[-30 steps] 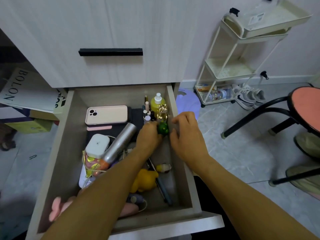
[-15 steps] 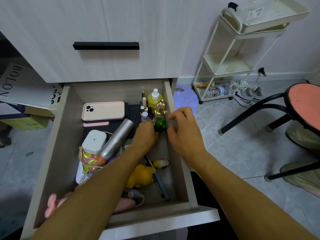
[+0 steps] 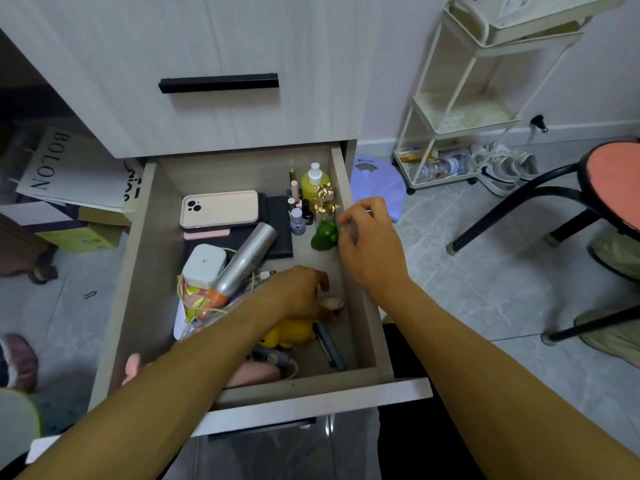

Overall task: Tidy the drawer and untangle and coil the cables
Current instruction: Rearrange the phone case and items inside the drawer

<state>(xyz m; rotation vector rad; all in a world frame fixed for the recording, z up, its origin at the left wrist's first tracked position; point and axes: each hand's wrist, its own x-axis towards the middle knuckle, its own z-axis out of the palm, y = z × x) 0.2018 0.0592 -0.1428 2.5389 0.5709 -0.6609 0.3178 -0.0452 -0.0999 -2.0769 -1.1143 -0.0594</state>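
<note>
The open wooden drawer holds a pink phone, a silver cylinder, a white box and a pale cable tangled round them. A green toy stands by the right wall in front of small bottles and a gold figurine. My right hand hovers just beside the green toy, fingers loosely curled, holding nothing. My left hand reaches down mid-drawer, fingertips at a small cream figure. My left arm partly hides a yellow duck toy.
A pen and a pink object lie near the drawer front. To the right stand a white trolley, shoes and a black stool with a red seat. Boxes sit on the left.
My left hand let go of the green toy, which now stands by the right wall, and drew back to the small cream figure. My right hand stayed beside the green toy.
</note>
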